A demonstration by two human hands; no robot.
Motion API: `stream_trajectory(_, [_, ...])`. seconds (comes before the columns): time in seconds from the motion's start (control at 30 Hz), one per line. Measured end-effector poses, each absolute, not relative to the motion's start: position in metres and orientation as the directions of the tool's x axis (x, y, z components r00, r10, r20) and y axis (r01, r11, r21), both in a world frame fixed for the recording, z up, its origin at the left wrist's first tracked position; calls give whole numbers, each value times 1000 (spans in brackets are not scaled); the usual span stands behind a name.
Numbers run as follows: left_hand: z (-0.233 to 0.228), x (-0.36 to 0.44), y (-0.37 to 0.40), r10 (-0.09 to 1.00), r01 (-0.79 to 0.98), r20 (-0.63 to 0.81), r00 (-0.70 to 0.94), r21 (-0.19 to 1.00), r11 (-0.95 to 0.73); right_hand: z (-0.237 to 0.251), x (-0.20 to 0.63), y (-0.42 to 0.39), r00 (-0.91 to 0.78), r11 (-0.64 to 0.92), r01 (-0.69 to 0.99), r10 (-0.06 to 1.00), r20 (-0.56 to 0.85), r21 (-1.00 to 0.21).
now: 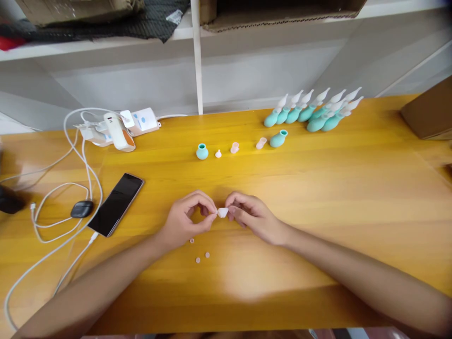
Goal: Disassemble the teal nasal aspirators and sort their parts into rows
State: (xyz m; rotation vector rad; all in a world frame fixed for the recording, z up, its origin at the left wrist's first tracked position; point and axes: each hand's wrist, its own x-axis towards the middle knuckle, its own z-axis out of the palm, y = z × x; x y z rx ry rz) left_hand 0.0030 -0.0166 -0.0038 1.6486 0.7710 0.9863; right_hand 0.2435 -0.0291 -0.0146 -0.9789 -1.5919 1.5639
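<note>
Between the two hands, near the middle of the yellow table [318,197], a small white cap piece [222,212] is being pinched at fingertip height just above the wood. The left hand [187,219] is closing thumb and forefinger on its left end, while the right hand [249,214] is gripping its right end the same way. Keeping the pinch light and both ends level seems wise, since the soft piece could deform. Three tiny discs [202,254] are lying just nearer. Farther off, a teal bulb [202,151] and loose tips are waiting; a phone [116,203] is lying left.
</note>
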Motion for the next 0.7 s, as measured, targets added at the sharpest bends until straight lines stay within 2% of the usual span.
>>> stream_trajectory(0.27, [-4,0,-13,836,14,292,465,941,-337,-16,241,-33,-490,-27,42,871,-44,-999])
stream_trajectory(0.7, [-5,-1,-11,796,87,281,536,920,-383,-18,243,-33,-479,-12,53,877,-36,-999])
